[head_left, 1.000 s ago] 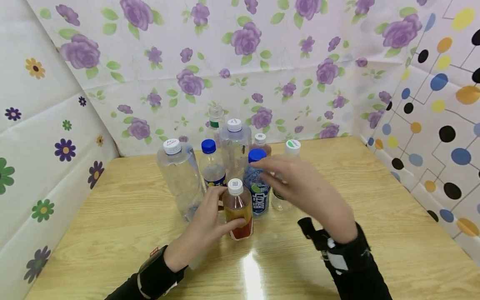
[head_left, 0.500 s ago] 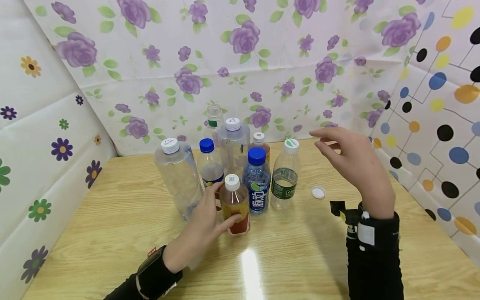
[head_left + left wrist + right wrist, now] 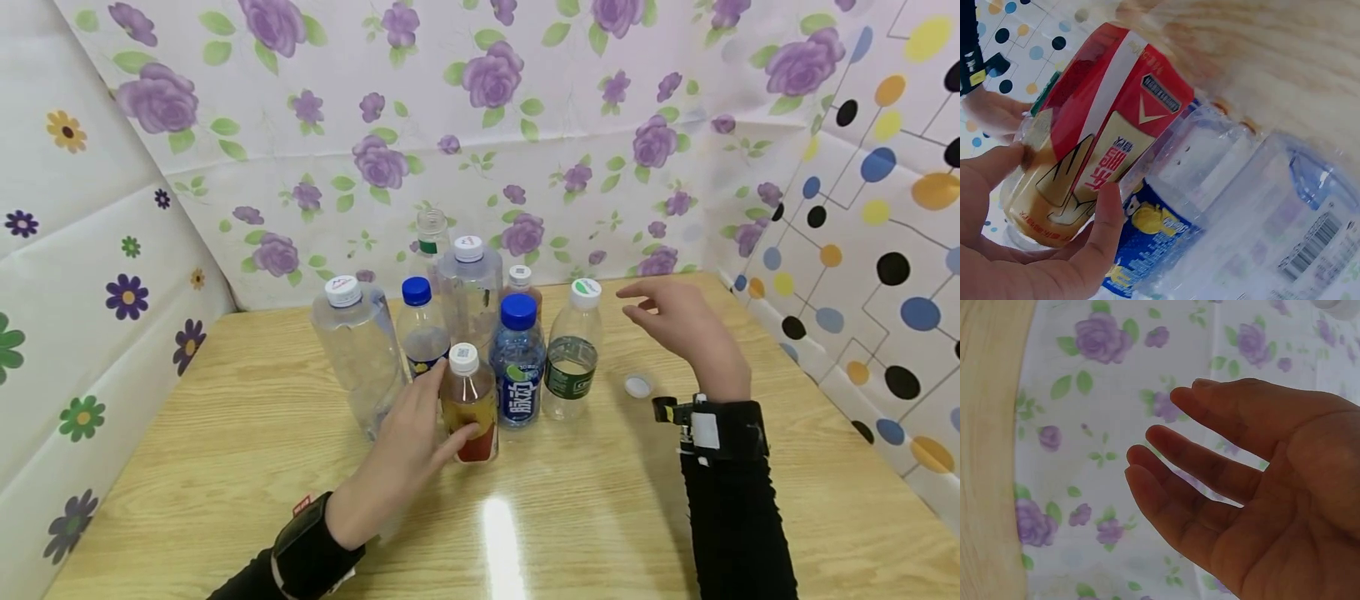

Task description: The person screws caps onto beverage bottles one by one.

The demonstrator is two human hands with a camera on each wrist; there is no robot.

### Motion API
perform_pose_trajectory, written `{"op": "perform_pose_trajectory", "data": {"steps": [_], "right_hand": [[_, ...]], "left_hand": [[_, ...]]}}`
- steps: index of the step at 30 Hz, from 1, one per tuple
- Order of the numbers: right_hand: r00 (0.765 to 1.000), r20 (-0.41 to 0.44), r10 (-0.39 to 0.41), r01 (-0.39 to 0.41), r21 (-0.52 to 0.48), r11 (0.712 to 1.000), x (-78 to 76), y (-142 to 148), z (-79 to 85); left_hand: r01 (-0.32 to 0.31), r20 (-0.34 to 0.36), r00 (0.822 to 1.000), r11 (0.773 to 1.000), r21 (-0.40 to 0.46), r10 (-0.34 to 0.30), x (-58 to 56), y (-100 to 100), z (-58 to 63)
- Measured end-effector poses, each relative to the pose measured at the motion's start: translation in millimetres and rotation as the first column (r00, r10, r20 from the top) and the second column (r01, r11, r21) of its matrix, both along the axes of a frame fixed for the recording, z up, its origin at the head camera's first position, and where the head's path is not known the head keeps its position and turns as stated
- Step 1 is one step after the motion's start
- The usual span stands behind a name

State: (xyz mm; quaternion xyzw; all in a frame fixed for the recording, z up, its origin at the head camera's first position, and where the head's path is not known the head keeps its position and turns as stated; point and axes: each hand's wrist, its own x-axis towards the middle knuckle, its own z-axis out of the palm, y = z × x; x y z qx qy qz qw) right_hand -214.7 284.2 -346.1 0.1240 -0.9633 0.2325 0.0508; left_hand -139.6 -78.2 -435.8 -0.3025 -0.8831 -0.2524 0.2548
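Note:
In the head view, my left hand [image 3: 405, 437] holds a small bottle [image 3: 470, 408] with a white cap and a red and gold label. Thumb and fingers lie on either side of it, as the left wrist view also shows. The bottle stands at the front of a group of plastic bottles, beside a blue-capped blue bottle [image 3: 517, 367]. My right hand [image 3: 686, 329] hovers right of a green-labelled bottle [image 3: 572, 367], with relaxed fingers and nothing in them. The right wrist view shows its bare palm [image 3: 1260, 537].
A large clear bottle [image 3: 356, 358] stands at left, near a blue-capped bottle [image 3: 425, 333]. Behind are another large clear bottle [image 3: 470, 287], an uncapped bottle [image 3: 432, 242] and a white-capped bottle [image 3: 521, 287]. A white cap [image 3: 637, 386] lies on the table [image 3: 247, 450].
My right hand has moved right, away from the blue and green-labelled bottles, uncovering the loose white cap. The bottle in my left hand has shifted slightly back and left.

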Motion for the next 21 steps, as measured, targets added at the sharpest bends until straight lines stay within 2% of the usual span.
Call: {"op": "perform_pose_trajectory", "data": {"steps": [8,16,18,21], "right_hand": [[1.0,0.023,0.008,-0.008,0.004,1.0,-5.7,-2.8,-6.3],[1.0,0.025,0.012,-0.012,0.014,1.0,-7.0,-5.0,-6.1],[1.0,0.024,0.018,-0.019,0.015,1.0,-7.5,-5.7,-5.7],[0.999,0.017,0.032,-0.032,0.024,0.999,-8.6,-3.6,-4.6]], "left_hand": [[-0.058,0.005,0.998,0.998,-0.034,0.058,12.1,-0.3,10.4],[-0.054,-0.05,0.997,0.998,-0.041,0.052,21.6,-4.8,24.2],[-0.042,-0.084,0.996,0.999,-0.029,0.04,22.5,-7.5,29.4],[-0.025,-0.195,0.98,1.0,0.009,0.027,22.0,-12.7,41.0]]}}
